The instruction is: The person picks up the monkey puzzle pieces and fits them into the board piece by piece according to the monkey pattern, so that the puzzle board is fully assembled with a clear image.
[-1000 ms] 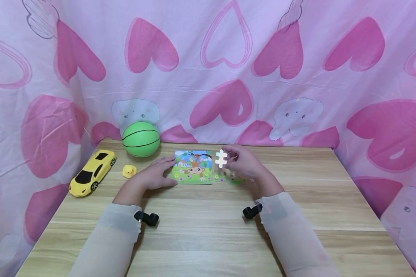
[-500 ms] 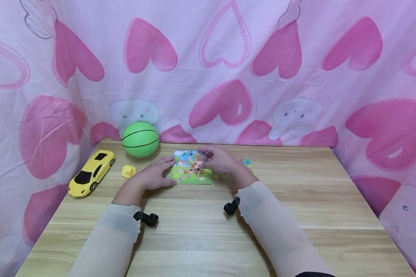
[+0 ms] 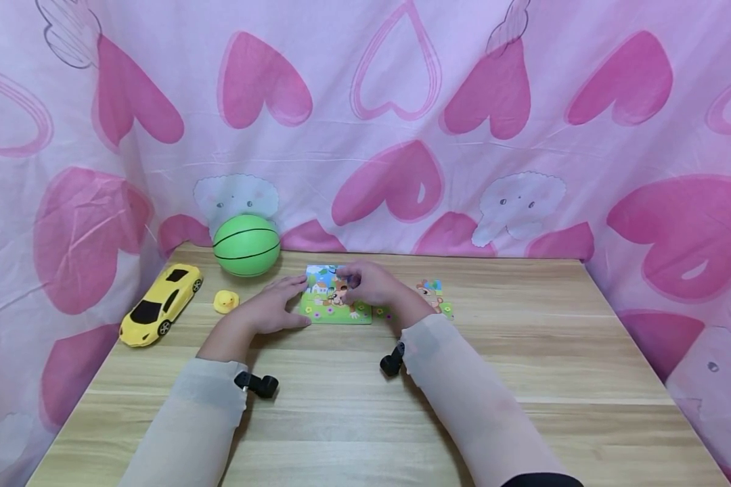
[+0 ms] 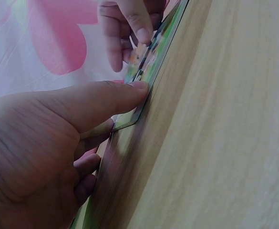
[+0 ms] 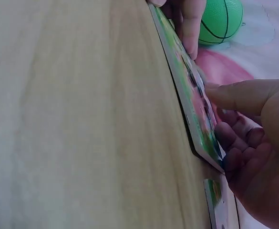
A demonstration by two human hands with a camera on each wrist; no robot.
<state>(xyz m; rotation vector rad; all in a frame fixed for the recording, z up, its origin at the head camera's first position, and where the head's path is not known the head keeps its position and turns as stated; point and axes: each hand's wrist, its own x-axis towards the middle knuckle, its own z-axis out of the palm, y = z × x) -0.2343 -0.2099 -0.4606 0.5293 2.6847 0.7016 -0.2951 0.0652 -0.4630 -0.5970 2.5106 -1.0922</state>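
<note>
A small jigsaw puzzle board point(image 3: 335, 316) with a monkey, house and flower picture lies flat on the table in the head view. At its left edge my left hand point(image 3: 273, 308) steadies it, thumb on the near corner and fingertips along the side. Over the board's right half, my right hand point(image 3: 374, 284) pinches a jigsaw piece point(image 4: 138, 52) between thumb and fingers, low against the board's surface. The hand hides most of that piece in the head view. From the right wrist view, the right thumb point(image 5: 232, 95) is down at the picture's top face.
Loose jigsaw pieces point(image 3: 429, 294) lie right of the board, partly behind the right wrist. Left of the left hand are a yellow rubber duck point(image 3: 226, 302), a yellow toy car point(image 3: 161, 306) and a green ball point(image 3: 246, 245). A pink heart-print curtain point(image 3: 396, 182) hangs behind the wooden table point(image 3: 341, 419).
My right hand has carried a jigsaw piece leftward from beside the board to over it, then slightly farther left. More loose pieces show on the right. The left hand stays put.
</note>
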